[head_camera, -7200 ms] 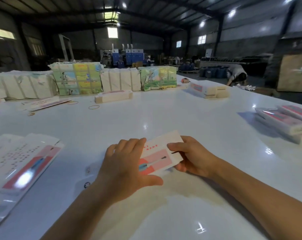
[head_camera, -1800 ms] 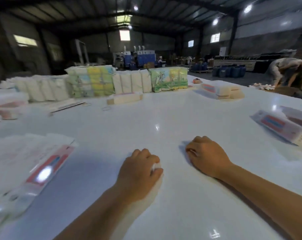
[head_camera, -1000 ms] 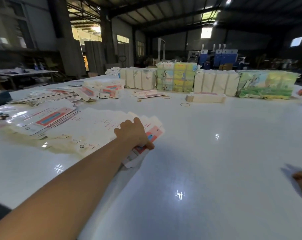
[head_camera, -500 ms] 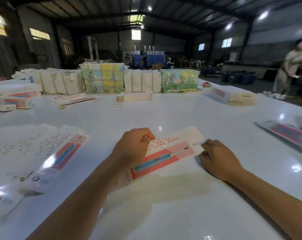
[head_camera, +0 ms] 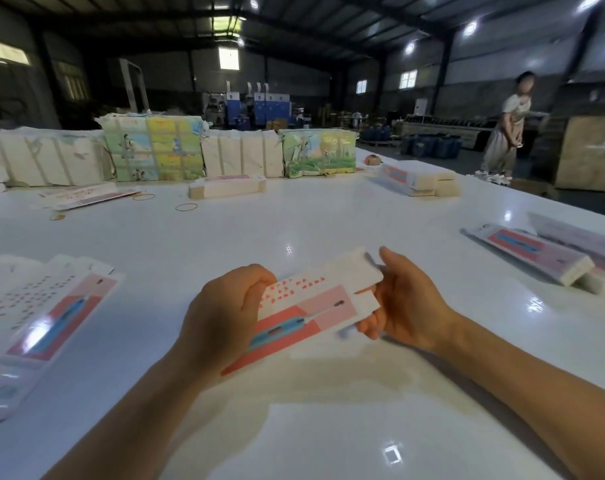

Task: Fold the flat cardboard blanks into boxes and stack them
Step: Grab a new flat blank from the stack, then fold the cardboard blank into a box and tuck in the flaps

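Both hands hold one cardboard blank (head_camera: 311, 306) just above the white worktop (head_camera: 328, 220), printed face up. The left hand (head_camera: 224, 317) grips its near-left end with curled fingers; the right hand (head_camera: 401, 306) cups the far-right end, thumb above and fingers beneath. A fanned pile of flat blanks (head_camera: 41, 320) lies to the left; finished boxes (head_camera: 550, 254) lie stacked at the right.

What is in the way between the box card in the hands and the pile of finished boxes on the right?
Nothing visible. Both hands, left and right, hold the blank above the table. Only bare tabletop lies between it and the folded boxes.
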Demonstrator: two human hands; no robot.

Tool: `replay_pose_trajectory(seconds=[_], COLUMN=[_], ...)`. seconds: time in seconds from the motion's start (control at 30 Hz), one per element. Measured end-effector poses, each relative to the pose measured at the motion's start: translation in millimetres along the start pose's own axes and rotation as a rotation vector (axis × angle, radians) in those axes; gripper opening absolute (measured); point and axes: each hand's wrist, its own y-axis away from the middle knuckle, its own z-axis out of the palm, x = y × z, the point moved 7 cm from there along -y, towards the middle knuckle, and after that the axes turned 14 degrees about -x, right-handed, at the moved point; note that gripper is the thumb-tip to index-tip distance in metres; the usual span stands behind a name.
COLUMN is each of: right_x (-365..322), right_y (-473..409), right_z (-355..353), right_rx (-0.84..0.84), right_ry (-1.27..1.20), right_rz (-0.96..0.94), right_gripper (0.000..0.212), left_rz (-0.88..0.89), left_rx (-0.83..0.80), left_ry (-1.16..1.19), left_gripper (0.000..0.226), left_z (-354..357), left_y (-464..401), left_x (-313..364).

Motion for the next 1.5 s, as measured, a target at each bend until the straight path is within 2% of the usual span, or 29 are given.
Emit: replay_pose_trajectory(seconds=[0.17,0.2,0.3,0.33,0.47,0.57,0.67,0.83,0.9,1.0,1.07,1.13,1.27,1.33,1.5], right_x=[-4,-4,-4,-4,-3,-5,-8,-15,-18,-23,-32,-39,-31,-28,-28], right_y=[6,7,8,8,11,13,14,17,19,21,32,40,28,26,28], right_z=[-6,-7,-7,-7,-8,-9,-11,-16,-19,-19,-19,-11,15,18,13], right_rx=[0.139,0.151,0.173,0.180,0.224,0.266,0.321,0.389,0.438,0.529,0.679,0.789,0.676,0.663,0.737], right_ry=[0.113,0.132,0.286,0.327,0.394,0.484,0.582,0.518,0.458,0.366,0.457,0.659,0.916,0.931,0.910], right_rz=[-0.049,-0.057,-0.054,-0.056,0.002,0.053,0.055,0.053,0.013,-0.134,-0.281,-0.372,-0.384,-0.386,-0.388], right_gripper=[0.037,0.034,0.019,0.019,0.022,0.024,0.020,0.019,0.016,0.013,0.013,0.012,0.028,0.036,0.036], left_rz=[0.017,0.040,0.105,0.112,0.240,0.250,0.211,0.039,-0.006,-0.097,-0.165,-0.205,-0.237,-0.235,-0.246], left_rx=[-0.019,-0.045,-0.160,-0.166,0.003,0.016,0.026,-0.160,-0.196,-0.179,-0.154,-0.158,-0.146,-0.125,-0.123], left_ry=[-0.065,-0.152,-0.444,-0.483,-0.573,-0.637,-0.588,-0.513,-0.465,-0.342,-0.305,-0.302,-0.300,-0.294,-0.305], left_gripper=[0.043,0.052,0.095,0.099,0.088,0.082,0.062,0.074,0.078,0.065,0.061,0.062,0.068,0.069,0.071], left_z=[3,5,20,22,13,12,10,19,17,8,5,6,11,11,13], left_y=[2,3,5,5,10,10,7,0,1,0,-1,-1,-1,-1,-2], left_x=[11,17,37,42,60,63,63,41,32,22,17,13,12,14,19])
